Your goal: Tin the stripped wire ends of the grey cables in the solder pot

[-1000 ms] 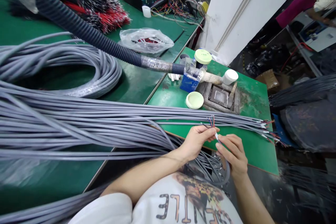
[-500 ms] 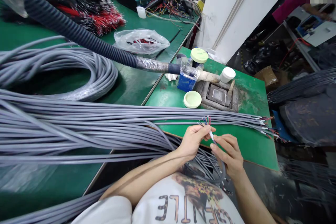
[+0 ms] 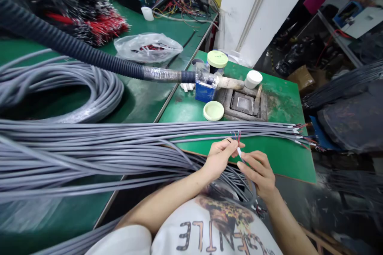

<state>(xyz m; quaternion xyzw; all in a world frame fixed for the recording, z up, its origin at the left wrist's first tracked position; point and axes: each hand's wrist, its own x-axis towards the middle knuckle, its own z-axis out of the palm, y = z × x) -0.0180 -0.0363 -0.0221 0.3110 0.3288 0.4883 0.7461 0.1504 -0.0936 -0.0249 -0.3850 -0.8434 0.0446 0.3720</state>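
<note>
The left hand (image 3: 220,158) is clenched on the stripped end of one grey cable (image 3: 245,165), its several coloured cores (image 3: 236,137) fanning just above the fingers. The right hand (image 3: 257,174) pinches a small white sleeve (image 3: 239,152) between the two hands, just below those cores. Both hands sit at the near edge of the green bench (image 3: 287,163), with open bench to their right. A long bundle of grey cables (image 3: 89,143) lies just behind them; beyond it stand two pale green lids (image 3: 213,110) and one white cap (image 3: 253,79).
</note>
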